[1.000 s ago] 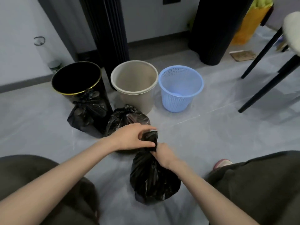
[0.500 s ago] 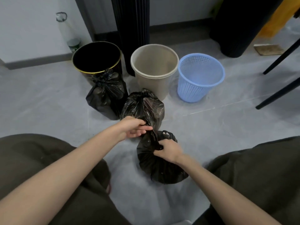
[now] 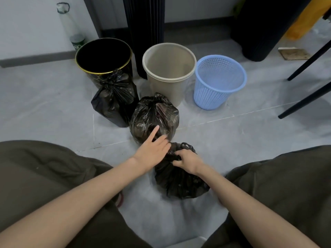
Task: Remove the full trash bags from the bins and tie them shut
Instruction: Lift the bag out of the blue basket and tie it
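Note:
Three bins stand in a row on the floor: a black bin with a gold rim (image 3: 103, 56), a beige bin (image 3: 168, 68) and a blue mesh bin (image 3: 219, 81). All look empty. A tied black bag (image 3: 114, 99) leans on the black bin. A second knotted bag (image 3: 155, 115) sits in front of the beige bin. The nearest black bag (image 3: 179, 179) lies between my knees. My right hand (image 3: 188, 161) pinches its gathered neck. My left hand (image 3: 152, 151) rests at that neck with fingers spread, its forefinger over the second bag.
A clear plastic bottle (image 3: 71, 27) stands by the wall at the back left. A black ribbed column (image 3: 145, 20) rises behind the bins. Black chair legs (image 3: 308, 83) cross the right side. A flat board (image 3: 293, 53) lies at the back right.
The nearest bag has come down from hanging in my hands to lying on the floor. My left hand has opened from a pinch at the neck and spread its fingers.

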